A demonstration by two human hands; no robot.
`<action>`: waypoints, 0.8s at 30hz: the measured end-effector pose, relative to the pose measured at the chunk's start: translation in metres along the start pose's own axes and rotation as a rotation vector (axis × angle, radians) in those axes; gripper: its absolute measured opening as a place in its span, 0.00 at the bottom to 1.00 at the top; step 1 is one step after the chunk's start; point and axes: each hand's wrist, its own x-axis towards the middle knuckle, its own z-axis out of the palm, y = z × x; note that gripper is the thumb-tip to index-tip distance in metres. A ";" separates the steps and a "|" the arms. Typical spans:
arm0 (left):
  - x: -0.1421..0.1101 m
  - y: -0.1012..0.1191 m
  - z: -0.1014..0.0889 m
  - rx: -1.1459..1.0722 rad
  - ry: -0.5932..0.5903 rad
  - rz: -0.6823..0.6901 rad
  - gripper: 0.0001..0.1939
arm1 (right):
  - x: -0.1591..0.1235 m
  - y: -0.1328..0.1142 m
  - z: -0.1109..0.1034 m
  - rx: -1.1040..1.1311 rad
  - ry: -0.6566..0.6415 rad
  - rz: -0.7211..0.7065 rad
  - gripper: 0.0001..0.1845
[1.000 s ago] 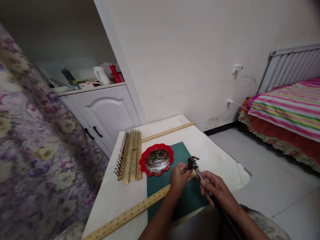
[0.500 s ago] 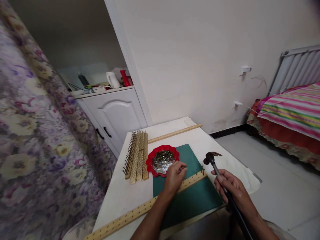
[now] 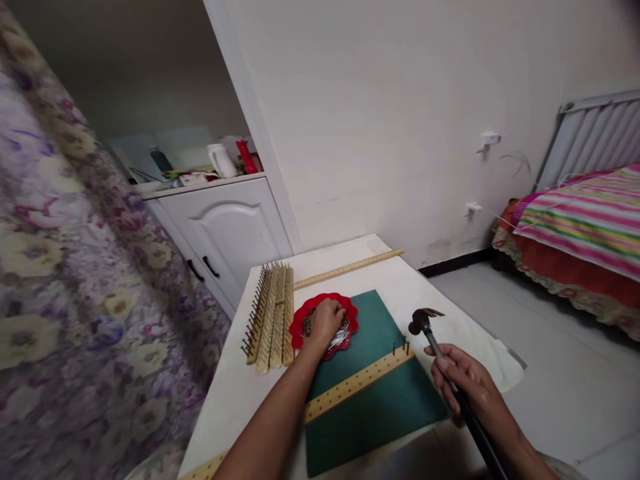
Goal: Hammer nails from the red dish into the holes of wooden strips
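Left hand now over nails

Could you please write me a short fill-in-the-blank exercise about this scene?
1. The right hand grips a claw ____.
2. The left hand reaches into a scalloped bowl coloured ____.
3. The drilled wooden strip beside that bowl lies across a mat coloured ____.
4. As the picture shows it, the few upright nails in that strip stand near its ____ end.

Missing words: hammer; red; green; right.
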 end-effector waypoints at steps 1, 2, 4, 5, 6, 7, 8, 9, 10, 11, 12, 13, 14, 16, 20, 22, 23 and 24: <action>0.002 0.002 0.004 0.010 -0.014 -0.023 0.09 | 0.000 0.001 0.000 0.003 -0.003 0.004 0.14; 0.003 0.003 0.007 0.019 -0.030 -0.046 0.09 | 0.001 0.002 -0.001 0.006 -0.006 0.006 0.14; 0.005 0.005 0.011 0.028 -0.056 -0.089 0.08 | 0.002 0.004 -0.001 0.008 -0.011 0.009 0.14; 0.006 0.005 0.013 0.029 -0.064 -0.109 0.08 | 0.002 0.005 -0.001 0.007 -0.012 0.009 0.14; 0.007 0.005 0.014 0.027 -0.071 -0.129 0.08 | 0.003 0.005 -0.001 0.006 -0.013 0.011 0.14; 0.008 0.004 0.015 0.024 -0.074 -0.150 0.08 | 0.003 0.006 -0.001 0.004 -0.015 0.014 0.14; 0.010 0.003 0.015 0.018 -0.077 -0.171 0.08 | 0.003 0.006 -0.001 0.001 -0.015 0.015 0.14; 0.011 0.003 0.015 0.010 -0.077 -0.190 0.08 | 0.003 0.006 -0.001 -0.002 -0.015 0.016 0.14; 0.012 0.002 0.015 0.001 -0.075 -0.206 0.09 | 0.002 0.006 -0.001 -0.007 -0.015 0.015 0.14; 0.013 0.001 0.015 -0.008 -0.071 -0.219 0.09 | 0.002 0.006 -0.001 -0.014 -0.013 0.014 0.14; 0.014 0.001 0.016 -0.019 -0.064 -0.228 0.09 | 0.002 0.006 -0.002 -0.022 -0.010 0.013 0.14; 0.015 0.000 0.016 -0.030 -0.055 -0.233 0.10 | 0.001 0.007 -0.002 -0.028 -0.006 0.010 0.15; 0.016 0.000 0.016 -0.043 -0.045 -0.233 0.10 | 0.001 0.007 -0.002 -0.032 -0.003 0.005 0.15; 0.016 0.001 0.018 -0.067 -0.026 -0.228 0.10 | 0.001 0.008 -0.003 -0.035 0.002 -0.004 0.15; 0.017 0.003 0.024 -0.106 -0.004 -0.218 0.10 | 0.002 0.010 -0.003 -0.016 0.014 -0.009 0.16; 0.018 0.001 0.027 -0.135 0.000 -0.218 0.11 | 0.003 0.009 -0.002 -0.003 0.014 -0.008 0.16; 0.019 -0.001 0.028 -0.156 0.000 -0.214 0.11 | 0.003 0.009 -0.002 0.001 0.011 -0.011 0.15; 0.019 -0.003 0.028 -0.184 -0.003 -0.197 0.12 | 0.002 0.008 -0.001 0.003 0.009 -0.015 0.15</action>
